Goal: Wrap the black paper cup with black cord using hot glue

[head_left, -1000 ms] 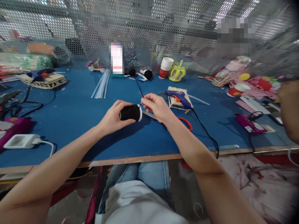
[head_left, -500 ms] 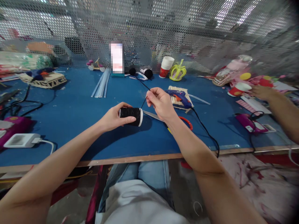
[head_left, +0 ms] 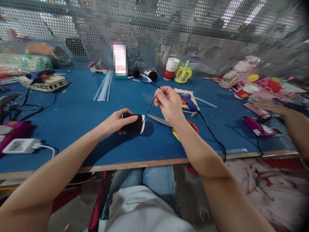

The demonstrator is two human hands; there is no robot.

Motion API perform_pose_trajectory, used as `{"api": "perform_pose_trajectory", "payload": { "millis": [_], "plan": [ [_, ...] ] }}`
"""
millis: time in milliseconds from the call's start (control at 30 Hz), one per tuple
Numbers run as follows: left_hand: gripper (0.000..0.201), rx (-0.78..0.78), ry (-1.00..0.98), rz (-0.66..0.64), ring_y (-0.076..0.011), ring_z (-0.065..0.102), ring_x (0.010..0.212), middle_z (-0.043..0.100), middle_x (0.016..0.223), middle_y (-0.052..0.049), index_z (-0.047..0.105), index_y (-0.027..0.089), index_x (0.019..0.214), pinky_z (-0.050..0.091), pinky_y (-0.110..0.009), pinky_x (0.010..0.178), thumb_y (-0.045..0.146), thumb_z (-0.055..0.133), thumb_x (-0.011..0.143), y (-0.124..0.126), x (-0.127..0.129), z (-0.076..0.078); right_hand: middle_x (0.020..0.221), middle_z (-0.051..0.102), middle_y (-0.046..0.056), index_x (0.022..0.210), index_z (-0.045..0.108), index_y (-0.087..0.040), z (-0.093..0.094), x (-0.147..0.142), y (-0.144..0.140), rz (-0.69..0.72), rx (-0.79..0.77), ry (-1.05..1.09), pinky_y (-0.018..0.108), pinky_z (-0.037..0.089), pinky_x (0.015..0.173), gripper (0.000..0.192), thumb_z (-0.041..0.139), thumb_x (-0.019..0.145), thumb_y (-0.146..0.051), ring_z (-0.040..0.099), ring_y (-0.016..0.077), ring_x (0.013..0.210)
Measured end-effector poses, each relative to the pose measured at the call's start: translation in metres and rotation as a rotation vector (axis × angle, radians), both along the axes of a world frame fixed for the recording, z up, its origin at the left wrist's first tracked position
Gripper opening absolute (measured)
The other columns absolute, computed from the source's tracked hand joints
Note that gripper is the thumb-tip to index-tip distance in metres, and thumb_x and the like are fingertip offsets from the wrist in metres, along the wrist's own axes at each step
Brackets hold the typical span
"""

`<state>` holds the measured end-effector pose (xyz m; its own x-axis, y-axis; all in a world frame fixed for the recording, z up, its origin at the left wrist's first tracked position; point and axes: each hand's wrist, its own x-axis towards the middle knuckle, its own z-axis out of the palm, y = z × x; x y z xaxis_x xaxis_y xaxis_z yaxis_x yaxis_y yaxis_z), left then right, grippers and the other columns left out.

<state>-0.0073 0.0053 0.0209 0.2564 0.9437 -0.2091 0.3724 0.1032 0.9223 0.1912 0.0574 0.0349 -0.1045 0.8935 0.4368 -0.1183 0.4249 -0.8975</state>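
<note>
In my left hand [head_left: 120, 120] a black-wrapped paper cup [head_left: 131, 126] lies on its side, its white rim facing right. My fingers are wrapped round it. From near the rim a black yarn strand [head_left: 151, 108] rises to my right hand [head_left: 169, 103], which pinches it between thumb and fingertips. Beyond that hand the strand runs back toward the black pompoms [head_left: 152, 76]. Scissors [head_left: 159, 120] with red and yellow handles lie on the table below my right hand, partly covered by my wrist.
A blue glue gun [head_left: 189, 101] rests on a stick mat at right, its cable trailing to the front edge. Behind stand stacked paper cups [head_left: 172, 68] and a yellow crown-shaped basket [head_left: 183, 74]. Glue sticks [head_left: 103, 87] lie left. A co-worker's hand [head_left: 265, 106] is at far right.
My right hand has moved slightly right and up, drawing the strand longer. The cup has tilted and shifted a little left in my left hand. The co-worker's hand has moved nearer the front.
</note>
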Motion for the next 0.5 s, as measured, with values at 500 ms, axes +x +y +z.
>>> {"api": "perform_pose_trajectory", "payload": {
  "millis": [500],
  "plan": [
    [0.049, -0.074, -0.019, 0.069, -0.0113, 0.050, 0.037, 0.051, 0.057, 0.002, 0.052, 0.019, 0.083, 0.033, -0.020, 0.031, 0.065, 0.059, 0.067, 0.003, 0.000, -0.007, 0.069, 0.049, -0.003, 0.078, 0.047, -0.022, 0.017, -0.013, -0.005, 0.023, 0.047, -0.061, 0.021, 0.043, 0.054, 0.031, 0.055, 0.079, -0.052, 0.047, 0.0063, 0.057]
  ]
}}
